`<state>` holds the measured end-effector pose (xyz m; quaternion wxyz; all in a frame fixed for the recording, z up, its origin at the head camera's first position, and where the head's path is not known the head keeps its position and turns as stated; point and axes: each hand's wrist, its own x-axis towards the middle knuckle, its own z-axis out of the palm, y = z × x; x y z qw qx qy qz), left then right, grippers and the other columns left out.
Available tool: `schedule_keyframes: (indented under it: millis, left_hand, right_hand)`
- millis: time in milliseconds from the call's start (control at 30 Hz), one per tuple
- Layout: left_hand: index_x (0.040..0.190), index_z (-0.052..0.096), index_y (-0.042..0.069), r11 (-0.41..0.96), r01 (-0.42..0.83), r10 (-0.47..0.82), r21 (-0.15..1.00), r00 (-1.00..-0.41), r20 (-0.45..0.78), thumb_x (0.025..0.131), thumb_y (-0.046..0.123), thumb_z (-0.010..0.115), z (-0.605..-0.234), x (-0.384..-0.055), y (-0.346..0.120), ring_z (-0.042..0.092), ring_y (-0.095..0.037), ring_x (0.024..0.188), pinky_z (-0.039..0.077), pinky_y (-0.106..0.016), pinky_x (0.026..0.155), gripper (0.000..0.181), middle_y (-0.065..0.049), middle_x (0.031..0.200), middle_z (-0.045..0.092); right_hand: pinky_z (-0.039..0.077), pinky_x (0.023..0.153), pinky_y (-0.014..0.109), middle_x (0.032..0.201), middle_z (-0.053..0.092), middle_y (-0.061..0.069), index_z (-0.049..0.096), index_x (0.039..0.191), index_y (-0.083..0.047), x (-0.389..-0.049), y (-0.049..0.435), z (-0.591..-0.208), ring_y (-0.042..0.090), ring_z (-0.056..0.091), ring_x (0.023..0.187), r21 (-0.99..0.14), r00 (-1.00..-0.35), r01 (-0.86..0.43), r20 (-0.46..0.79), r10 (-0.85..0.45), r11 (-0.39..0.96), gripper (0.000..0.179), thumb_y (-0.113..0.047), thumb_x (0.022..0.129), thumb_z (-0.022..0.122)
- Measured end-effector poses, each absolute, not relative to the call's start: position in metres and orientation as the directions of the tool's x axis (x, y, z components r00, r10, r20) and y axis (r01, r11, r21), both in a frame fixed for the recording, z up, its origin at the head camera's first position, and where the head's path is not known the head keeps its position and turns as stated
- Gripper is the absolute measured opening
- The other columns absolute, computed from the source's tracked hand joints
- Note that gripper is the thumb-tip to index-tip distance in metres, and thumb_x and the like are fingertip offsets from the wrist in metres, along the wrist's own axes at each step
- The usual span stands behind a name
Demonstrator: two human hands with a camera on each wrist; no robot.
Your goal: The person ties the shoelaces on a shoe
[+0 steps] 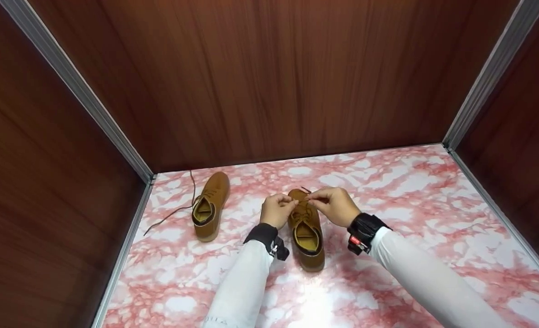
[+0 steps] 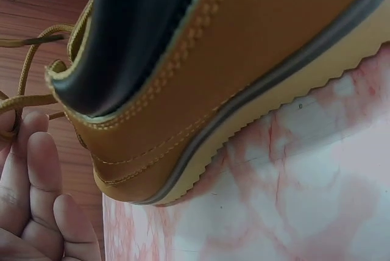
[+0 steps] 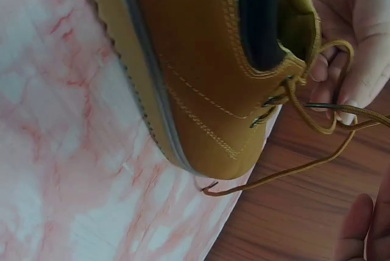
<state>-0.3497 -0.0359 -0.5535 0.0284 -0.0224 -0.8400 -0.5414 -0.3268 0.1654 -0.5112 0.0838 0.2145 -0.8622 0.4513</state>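
Observation:
A tan lace-up shoe (image 1: 309, 257) with a dark padded collar stands upright between my hands, toe pointing away. Over its front, my left hand (image 1: 277, 210) pinches the brown shoelace (image 3: 304, 166) with thumb and fingertips. The left wrist view shows the left fingers (image 2: 42, 163) at a loop of this lace. My right hand (image 1: 337, 206) brings thumb and forefinger together on the lace, just right of the left hand. Its grip falls outside the right wrist view, where only some fingers (image 3: 356, 224) show. One lace end hangs loose past the toe.
A matching shoe (image 1: 217, 189) stands to the left, with its untied lace (image 1: 166, 216) spread over the surface. The red-and-white marbled table (image 1: 387, 273) is bordered by dark wooden panels (image 1: 274, 82) at the back and both sides, with metal edge strips (image 1: 114, 132).

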Motion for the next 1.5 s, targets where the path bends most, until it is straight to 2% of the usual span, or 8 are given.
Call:
schedule_keyframes:
  millis: [233, 533, 667, 833, 1100, 1200, 1433, 1500]
  left_hand:
    - [0.093, 0.077, 0.002, 0.403, 0.072, 0.015, 0.912, -0.997, 0.072, 0.091, 0.017, 0.081, -0.555, -0.349, -0.038, 0.068, -0.005, 0.072, 0.053, -0.018, 0.066, 0.016, -0.011, 0.087, 0.08]
    - [0.091, 0.077, 0.003, 0.409, 0.05, 0.009, 0.911, -0.999, 0.051, 0.092, 0.02, 0.08, -0.556, -0.347, -0.039, 0.063, -0.004, 0.069, 0.052, -0.021, 0.068, 0.017, -0.008, 0.083, 0.079]
    - [0.091, 0.076, 0.003, 0.41, 0.05, 0.007, 0.911, -0.999, 0.052, 0.092, 0.02, 0.08, -0.557, -0.348, -0.042, 0.065, -0.006, 0.073, 0.053, -0.022, 0.071, 0.017, -0.009, 0.086, 0.078]
    - [0.091, 0.076, 0.003, 0.415, 0.044, -0.001, 0.909, -0.999, 0.048, 0.092, 0.021, 0.08, -0.558, -0.348, -0.044, 0.065, -0.006, 0.074, 0.053, -0.022, 0.072, 0.018, -0.008, 0.086, 0.077]
    - [0.092, 0.075, 0.002, 0.386, 0.04, 0.008, 0.922, -0.999, 0.04, 0.093, 0.02, 0.079, -0.557, -0.345, -0.043, 0.064, -0.005, 0.072, 0.051, -0.02, 0.069, 0.018, -0.008, 0.086, 0.078]
    - [0.092, 0.075, 0.002, 0.369, 0.031, 0.008, 0.929, -1.0, 0.03, 0.093, 0.019, 0.079, -0.558, -0.344, -0.044, 0.063, -0.004, 0.072, 0.05, -0.019, 0.068, 0.018, -0.008, 0.085, 0.077]
    - [0.093, 0.073, 0.0, 0.34, 0.045, 0.016, 0.939, -0.999, 0.042, 0.093, 0.016, 0.078, -0.561, -0.344, -0.044, 0.064, -0.003, 0.073, 0.051, -0.017, 0.069, 0.017, -0.011, 0.087, 0.078]
    - [0.093, 0.073, 0.0, 0.338, 0.043, 0.02, 0.94, -0.999, 0.039, 0.093, 0.016, 0.078, -0.561, -0.344, -0.043, 0.064, -0.004, 0.073, 0.051, -0.017, 0.07, 0.017, -0.011, 0.088, 0.078]
  right_hand:
    - [0.061, 0.079, 0.038, 0.095, 0.079, 0.007, 0.083, 0.104, -0.008, -0.325, 0.167, -0.521, 0.022, 0.073, 0.088, -0.556, -0.82, -0.572, 0.394, -0.414, 0.603, 0.013, -0.005, 0.092, 0.078]
    - [0.058, 0.073, 0.034, 0.089, 0.076, 0.002, 0.083, 0.107, -0.014, -0.323, 0.178, -0.534, 0.016, 0.069, 0.08, -0.425, -0.794, -0.602, 0.407, -0.452, 0.676, 0.017, -0.01, 0.091, 0.081]
    - [0.06, 0.074, 0.037, 0.089, 0.076, 0.005, 0.08, 0.109, -0.009, -0.324, 0.186, -0.538, 0.02, 0.071, 0.08, -0.444, -0.802, -0.592, 0.413, -0.432, 0.673, 0.019, -0.007, 0.09, 0.081]
    - [0.059, 0.076, 0.039, 0.09, 0.074, 0.008, 0.079, 0.106, -0.007, -0.327, 0.197, -0.542, 0.021, 0.07, 0.081, -0.517, -0.862, -0.503, 0.351, -0.365, 0.692, 0.015, -0.005, 0.091, 0.078]
    - [0.056, 0.077, 0.031, 0.099, 0.079, 0.013, 0.08, 0.105, -0.006, -0.334, 0.206, -0.556, 0.018, 0.068, 0.081, -0.669, -0.939, -0.343, 0.228, -0.258, 0.66, 0.012, -0.007, 0.095, 0.074]
    - [0.054, 0.075, 0.029, 0.105, 0.08, 0.014, 0.079, 0.108, -0.004, -0.336, 0.203, -0.56, 0.016, 0.067, 0.08, -0.693, -0.949, -0.309, 0.184, -0.255, 0.651, 0.014, -0.006, 0.095, 0.073]
    - [0.051, 0.069, 0.027, 0.089, 0.074, 0.012, 0.078, 0.118, -0.007, -0.336, 0.186, -0.567, 0.013, 0.062, 0.073, -0.693, -0.941, -0.319, 0.148, -0.306, 0.647, 0.025, -0.004, 0.094, 0.073]
    - [0.053, 0.071, 0.028, 0.094, 0.075, 0.013, 0.079, 0.118, -0.008, -0.335, 0.181, -0.569, 0.016, 0.064, 0.077, -0.688, -0.939, -0.328, 0.159, -0.306, 0.648, 0.025, -0.004, 0.094, 0.074]
